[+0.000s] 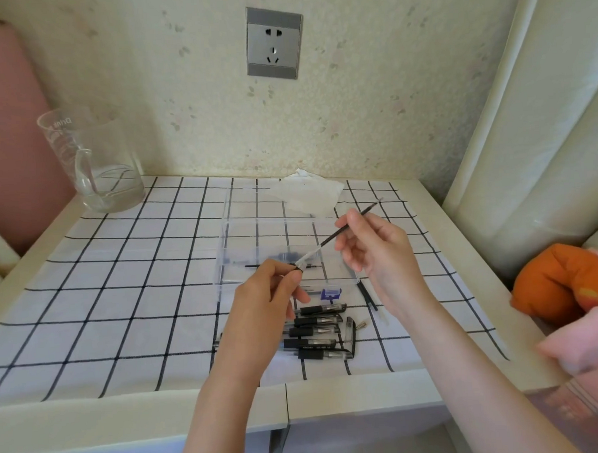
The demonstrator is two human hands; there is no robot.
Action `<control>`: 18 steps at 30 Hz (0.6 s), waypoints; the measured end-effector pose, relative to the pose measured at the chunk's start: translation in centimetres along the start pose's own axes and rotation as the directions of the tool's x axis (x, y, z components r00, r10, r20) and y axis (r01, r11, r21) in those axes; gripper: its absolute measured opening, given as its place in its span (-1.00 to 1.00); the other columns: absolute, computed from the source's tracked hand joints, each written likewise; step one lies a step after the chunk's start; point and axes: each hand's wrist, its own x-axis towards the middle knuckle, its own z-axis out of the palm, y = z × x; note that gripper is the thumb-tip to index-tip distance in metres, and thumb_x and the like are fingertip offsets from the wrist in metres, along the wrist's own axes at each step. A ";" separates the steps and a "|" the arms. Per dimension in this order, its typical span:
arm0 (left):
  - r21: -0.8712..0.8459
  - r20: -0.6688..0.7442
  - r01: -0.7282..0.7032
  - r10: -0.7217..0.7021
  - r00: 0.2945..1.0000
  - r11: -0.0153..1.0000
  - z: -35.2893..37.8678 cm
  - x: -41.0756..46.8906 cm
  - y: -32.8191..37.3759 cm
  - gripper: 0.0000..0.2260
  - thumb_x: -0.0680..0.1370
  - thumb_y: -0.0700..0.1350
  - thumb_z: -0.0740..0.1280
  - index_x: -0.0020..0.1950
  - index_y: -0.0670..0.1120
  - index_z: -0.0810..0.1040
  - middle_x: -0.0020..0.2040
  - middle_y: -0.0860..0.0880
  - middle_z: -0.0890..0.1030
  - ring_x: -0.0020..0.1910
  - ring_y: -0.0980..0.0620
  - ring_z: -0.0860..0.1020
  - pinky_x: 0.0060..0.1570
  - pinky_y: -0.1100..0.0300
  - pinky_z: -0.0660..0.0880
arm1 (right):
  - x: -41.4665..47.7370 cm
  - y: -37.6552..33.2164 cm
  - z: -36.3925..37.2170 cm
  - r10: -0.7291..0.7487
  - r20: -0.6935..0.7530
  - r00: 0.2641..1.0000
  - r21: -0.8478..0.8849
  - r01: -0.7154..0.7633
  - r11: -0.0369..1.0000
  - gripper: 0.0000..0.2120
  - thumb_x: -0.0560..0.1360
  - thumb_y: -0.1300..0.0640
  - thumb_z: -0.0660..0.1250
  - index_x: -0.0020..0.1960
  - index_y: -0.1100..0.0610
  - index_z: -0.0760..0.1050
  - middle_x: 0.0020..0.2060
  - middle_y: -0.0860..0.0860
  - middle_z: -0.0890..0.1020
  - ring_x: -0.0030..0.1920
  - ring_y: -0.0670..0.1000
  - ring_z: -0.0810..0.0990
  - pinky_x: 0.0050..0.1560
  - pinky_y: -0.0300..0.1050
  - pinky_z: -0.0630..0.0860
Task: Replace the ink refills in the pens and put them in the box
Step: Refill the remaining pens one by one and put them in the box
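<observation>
Both hands hold one thin refill (pixel 332 235) above the worktop (pixel 121 305): the left hand (pixel 273 293) pinches its lower near end, the right hand (pixel 375 253) pinches its middle. Pens (pixel 317 331) lie heaped just near of the clear box (pixel 223 258).

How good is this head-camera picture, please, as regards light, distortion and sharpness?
Head view: soft, even light, hardly any shadows; wide-angle distortion bows the front edge of the white table; the clear plastic box barely stands out from the black-and-white checked cloth; the thin black ink refill softens toward its far tip.
</observation>
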 end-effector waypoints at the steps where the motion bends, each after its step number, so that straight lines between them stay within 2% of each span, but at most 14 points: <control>1: -0.002 -0.001 -0.001 0.001 1.000 1.000 0.0 0.0 0.0 -0.87 0.60 -0.09 0.19 -0.04 -0.03 0.51 -0.29 0.06 0.64 -0.44 0.22 0.43 -0.35 0.44 0.42 | -0.1 -0.1 0.2 -0.003 -0.022 1.000 0.016 0.004 1.000 -0.77 0.59 0.11 0.19 -0.13 0.20 0.53 -0.40 0.06 0.57 -0.47 -0.05 0.42 -0.50 -0.29 0.31; 6: 0.019 0.009 -0.018 0.018 1.000 1.000 -0.2 0.0 -0.1 -0.87 0.60 -0.09 0.17 0.01 0.02 0.51 -0.28 0.06 0.63 -0.44 0.23 0.43 -0.38 0.48 0.39 | 0.0 0.0 0.7 0.029 -0.103 0.994 0.025 -0.026 0.999 -0.74 0.63 0.07 0.13 -0.16 0.16 0.46 -0.46 0.02 0.54 -0.50 -0.04 0.35 -0.54 -0.28 0.25; 13: 0.009 0.011 -0.027 0.027 1.000 1.000 -0.1 0.0 0.0 -0.85 0.60 -0.11 0.17 0.05 0.02 0.53 -0.28 0.06 0.63 -0.44 0.22 0.44 -0.32 0.43 0.43 | 0.0 0.2 0.9 0.046 -0.141 0.989 0.033 -0.041 0.999 -0.73 0.63 0.07 0.13 -0.17 0.15 0.45 -0.48 0.02 0.53 -0.51 -0.06 0.36 -0.54 -0.27 0.22; 18: 0.005 0.008 -0.030 0.029 1.000 1.000 -0.2 0.0 0.0 -0.85 0.60 -0.11 0.17 0.03 0.04 0.53 -0.28 0.07 0.63 -0.44 0.22 0.43 -0.37 0.47 0.39 | 0.1 0.1 0.8 0.067 -0.141 0.988 0.029 -0.063 0.998 -0.73 0.62 0.05 0.14 -0.18 0.14 0.45 -0.49 0.01 0.51 -0.53 -0.07 0.33 -0.54 -0.28 0.19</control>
